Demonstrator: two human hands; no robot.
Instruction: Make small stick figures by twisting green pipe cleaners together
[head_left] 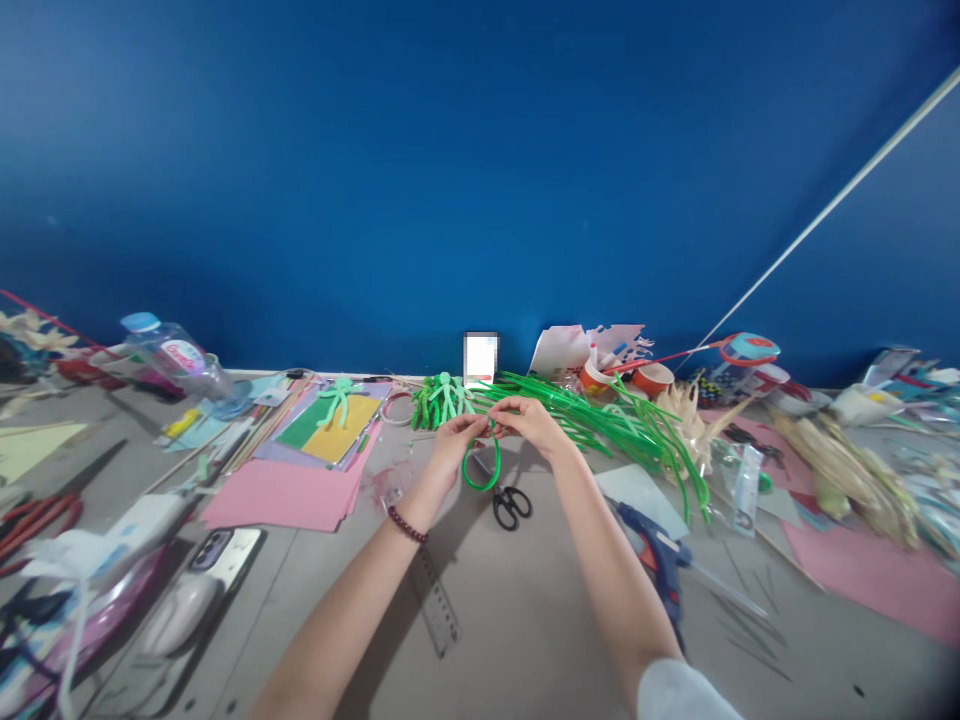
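Observation:
A green pipe cleaner [481, 488] is bent into a loop that hangs below my fingertips. My left hand [456, 440], with a beaded bracelet on the wrist, pinches it from the left. From the other side, my right hand [531, 425] has its fingers closed on the ends at the top of the loop. Black-handled scissors [511, 508] lie on the table just under the loop, partly behind it. Behind my left hand are several green pipe-cleaner figures [442, 398]. Loose green pipe cleaners [622, 432] spread out beyond my right hand.
A clear ruler [439, 608] lies below my hands. Pink paper [281, 495], a bottle [180, 355] and a phone [238, 550] are on the left. To the right are a blue glue gun [652, 545] and dried husks [690, 420]. A lit screen [481, 358] stands against the blue wall.

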